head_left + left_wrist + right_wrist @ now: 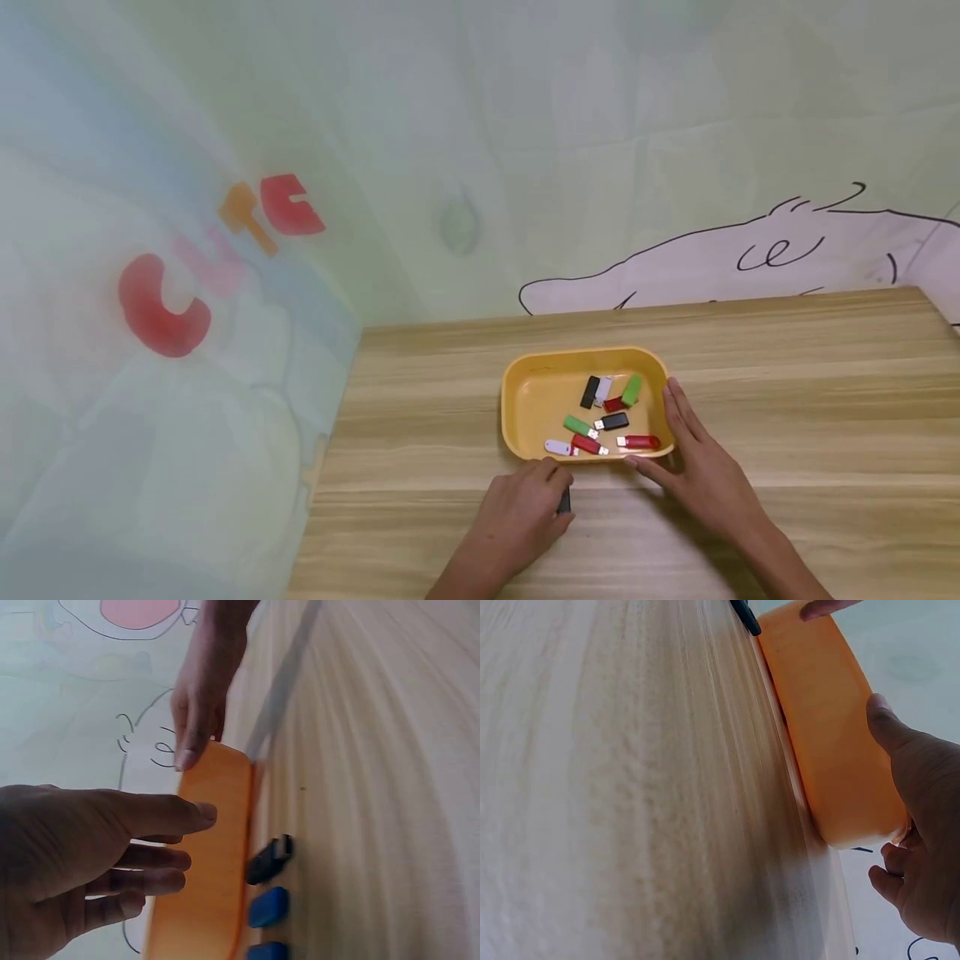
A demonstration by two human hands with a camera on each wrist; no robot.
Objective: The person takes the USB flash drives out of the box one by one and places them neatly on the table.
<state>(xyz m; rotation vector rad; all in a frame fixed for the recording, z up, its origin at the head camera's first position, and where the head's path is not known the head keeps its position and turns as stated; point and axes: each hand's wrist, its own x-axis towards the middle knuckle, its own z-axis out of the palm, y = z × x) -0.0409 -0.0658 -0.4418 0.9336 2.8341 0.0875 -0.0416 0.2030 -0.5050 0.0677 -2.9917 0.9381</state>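
Note:
A yellow plastic tray (534,408) holds several USB sticks in red, green, black and white, such as a red one (641,442) near the right end. My right hand (705,475) grips the tray's front right corner, thumb on the front wall and fingers along the end. By the front rim hovers my left hand (521,512), its fingers loosely bent with nothing between them. On the table below it, a black USB stick (268,862) lies against the tray's foot beside two blue pieces (268,907); the left hand mostly hides these in the head view.
The wood-grain table (420,408) runs under the tray and out to the right. Behind it hangs a pale printed sheet (570,167) with a line drawing, and another patterned sheet (90,417) borders the table on the left.

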